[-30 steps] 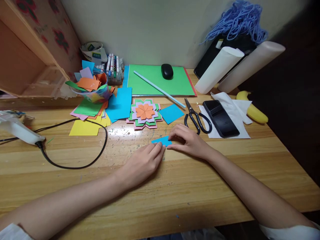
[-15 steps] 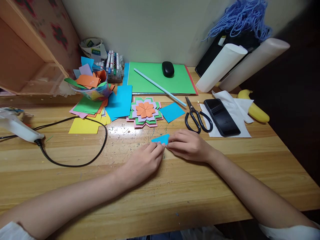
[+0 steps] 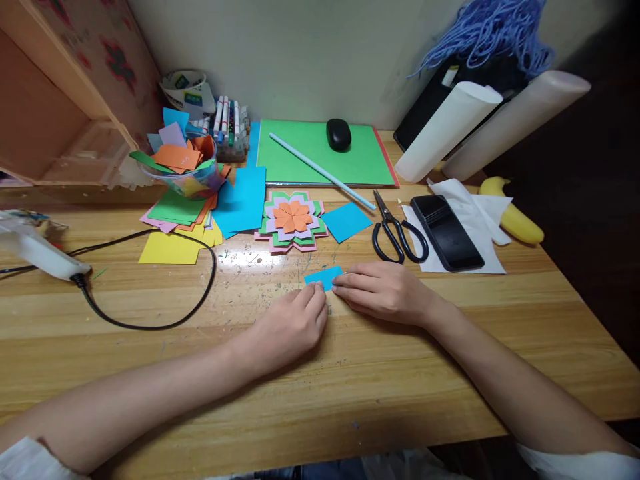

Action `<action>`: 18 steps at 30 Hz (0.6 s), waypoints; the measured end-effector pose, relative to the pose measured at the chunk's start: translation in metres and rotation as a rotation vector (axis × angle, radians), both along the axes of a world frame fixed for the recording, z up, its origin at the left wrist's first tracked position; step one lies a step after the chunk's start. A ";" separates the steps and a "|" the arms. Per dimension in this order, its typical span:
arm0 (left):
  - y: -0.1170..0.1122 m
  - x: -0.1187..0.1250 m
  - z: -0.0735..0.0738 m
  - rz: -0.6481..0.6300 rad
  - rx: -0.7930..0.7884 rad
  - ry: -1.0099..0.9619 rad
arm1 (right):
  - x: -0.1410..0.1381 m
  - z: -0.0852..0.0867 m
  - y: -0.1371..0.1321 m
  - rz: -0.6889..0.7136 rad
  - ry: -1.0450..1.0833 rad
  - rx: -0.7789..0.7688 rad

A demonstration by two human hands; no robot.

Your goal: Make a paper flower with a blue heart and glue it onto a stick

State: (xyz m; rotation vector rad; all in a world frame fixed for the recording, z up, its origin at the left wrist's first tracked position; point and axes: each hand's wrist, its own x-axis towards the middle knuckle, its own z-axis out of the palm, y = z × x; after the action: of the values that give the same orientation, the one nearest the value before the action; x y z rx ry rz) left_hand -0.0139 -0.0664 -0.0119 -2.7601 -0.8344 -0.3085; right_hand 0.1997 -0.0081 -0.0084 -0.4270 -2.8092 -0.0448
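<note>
A small folded piece of blue paper point(image 3: 321, 275) lies on the wooden table between my hands. My left hand point(image 3: 297, 320) grips its near edge with bent fingertips. At the right end, the fingers of my right hand point(image 3: 383, 292) are pressed together on the paper; the thumb is mostly hidden. Behind it sits a layered paper flower point(image 3: 293, 218) in orange, lilac, green and pink. A flat blue paper square point(image 3: 346, 222) rests to the flower's right. Black-handled scissors point(image 3: 393, 230) lie beyond my right hand with their blades closed.
A phone point(image 3: 447, 233) lies on white tissue, near a banana point(image 3: 520, 220). Farther back are a pale blue stick point(image 3: 320, 170), green sheets point(image 3: 300, 157) and a mouse point(image 3: 339, 135). On the left are a tub of paper scraps point(image 3: 180, 180), yellow paper point(image 3: 167, 249) and a looped cable point(image 3: 213, 287).
My fingers have drawn slightly apart along the blue paper, and more of its surface shows. The whole view has shifted a little.
</note>
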 end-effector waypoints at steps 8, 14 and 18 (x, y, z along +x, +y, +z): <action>-0.004 0.001 -0.002 0.030 0.029 -0.045 | 0.006 0.006 0.003 -0.099 -0.016 -0.086; -0.004 0.003 0.000 0.033 0.098 -0.061 | 0.004 -0.002 0.000 -0.065 0.151 0.023; -0.005 0.003 0.001 0.034 0.129 -0.061 | -0.002 -0.003 -0.002 0.018 0.073 -0.007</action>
State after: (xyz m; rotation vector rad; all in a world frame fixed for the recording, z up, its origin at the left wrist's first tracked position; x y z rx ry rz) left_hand -0.0113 -0.0716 -0.0113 -2.6264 -0.8442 -0.4258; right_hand 0.1980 -0.0098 -0.0111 -0.3972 -2.7418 -0.0151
